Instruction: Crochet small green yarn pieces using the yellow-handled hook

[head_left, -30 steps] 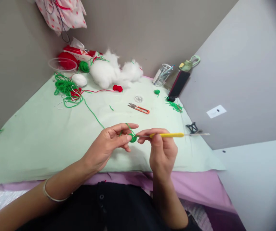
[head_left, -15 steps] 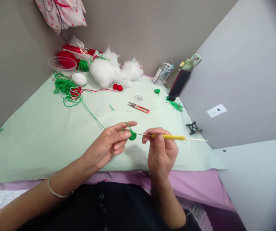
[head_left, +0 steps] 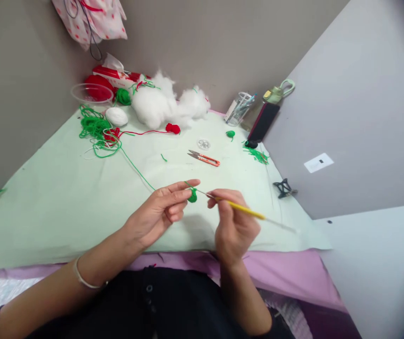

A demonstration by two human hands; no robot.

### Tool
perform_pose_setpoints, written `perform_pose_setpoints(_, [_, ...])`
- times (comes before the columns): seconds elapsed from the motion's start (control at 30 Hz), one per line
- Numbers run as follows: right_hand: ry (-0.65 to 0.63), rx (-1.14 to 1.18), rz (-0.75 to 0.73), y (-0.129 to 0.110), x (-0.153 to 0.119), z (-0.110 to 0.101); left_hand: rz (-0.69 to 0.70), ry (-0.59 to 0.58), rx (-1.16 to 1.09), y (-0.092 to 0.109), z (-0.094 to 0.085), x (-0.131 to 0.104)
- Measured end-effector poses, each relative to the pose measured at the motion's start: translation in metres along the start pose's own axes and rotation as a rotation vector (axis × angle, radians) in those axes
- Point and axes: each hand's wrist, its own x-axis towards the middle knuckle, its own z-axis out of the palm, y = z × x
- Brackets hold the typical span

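Between its thumb and fingers, my left hand (head_left: 159, 209) pinches a small green crocheted piece (head_left: 192, 195), with green yarn passing over the raised index finger. A strand of green yarn (head_left: 136, 168) runs from that hand back to a tangle on the table. My right hand (head_left: 235, 226) is closed around a crochet hook (head_left: 246, 209) with a yellow handle. The metal tip of the hook meets the top of the green piece, and its rear end slants down to the right, blurred.
Orange-handled snips (head_left: 205, 159) lie beyond my hands, near a small round clear dish (head_left: 203, 144). White stuffing (head_left: 154, 106), tangled green yarn (head_left: 94, 126) and a red yarn ball (head_left: 99, 88) are farther back. A phone (head_left: 263, 123) leans at the right.
The hook has tilted: its rear end has dropped and its tip has risen along the green piece. The green piece has shifted slightly in my left fingers.
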Motion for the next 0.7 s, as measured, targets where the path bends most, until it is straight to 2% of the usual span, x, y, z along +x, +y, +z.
perform_pose_setpoints(0.1, [0.001, 0.223, 0.186, -0.003, 0.005, -0.001, 0.063, 0.028, 0.05, 0.001, 0.0, -0.001])
perform_pose_setpoints(0.27, [-0.063, 0.223, 0.262, -0.002, 0.005, 0.001, 0.118, 0.048, 0.187, -0.002, 0.003, -0.006])
perform_pose_setpoints(0.4, [-0.032, 0.395, 0.367, 0.002, 0.006, 0.001, 0.125, 0.053, 0.183, -0.002, 0.003, -0.007])
perform_pose_setpoints(0.53, [-0.034, 0.453, 0.36, 0.003, 0.008, 0.001, 0.136, 0.067, 0.201, 0.0, 0.004, -0.009])
perform_pose_setpoints(0.7, [-0.077, 0.287, 0.271, -0.005, 0.007, -0.003, 0.218, 0.069, 0.31, 0.001, 0.003, -0.01])
